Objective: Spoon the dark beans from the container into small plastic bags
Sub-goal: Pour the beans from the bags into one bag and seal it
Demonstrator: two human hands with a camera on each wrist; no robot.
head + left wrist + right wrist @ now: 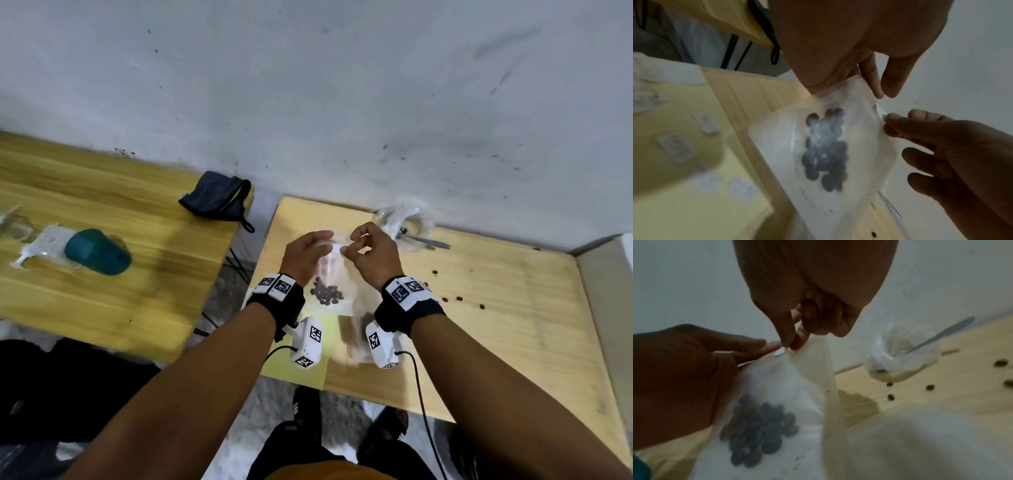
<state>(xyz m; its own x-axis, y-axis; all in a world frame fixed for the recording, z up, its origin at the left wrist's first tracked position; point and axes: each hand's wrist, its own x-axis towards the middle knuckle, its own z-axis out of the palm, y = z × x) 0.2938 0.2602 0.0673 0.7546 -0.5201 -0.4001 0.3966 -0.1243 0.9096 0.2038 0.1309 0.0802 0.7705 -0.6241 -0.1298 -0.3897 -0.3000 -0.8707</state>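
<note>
Small clear plastic bag (pixel 334 274) held up above the near table (pixel 496 308), between both hands, mouth uppermost. Dark beans (pixel 327 294) clustered in its lower part. Left hand (pixel 306 255) pinches the top edge at one side, thumb against fingers; right hand (pixel 371 255) pinches the opposite side, thumb and forefinger closed on the rim, other fingers curled. Behind, by the wall (pixel 342 85), the container (pixel 404 221) sits lined with crumpled plastic, spoon (pixel 424 241) resting in it, handle pointing right. Loose beans (pixel 455 298) scattered on the tabletop to the right. Second table (pixel 102 192) to the left carries a teal cup (pixel 97 251) on its side and a dark pouch (pixel 219 198).
</note>
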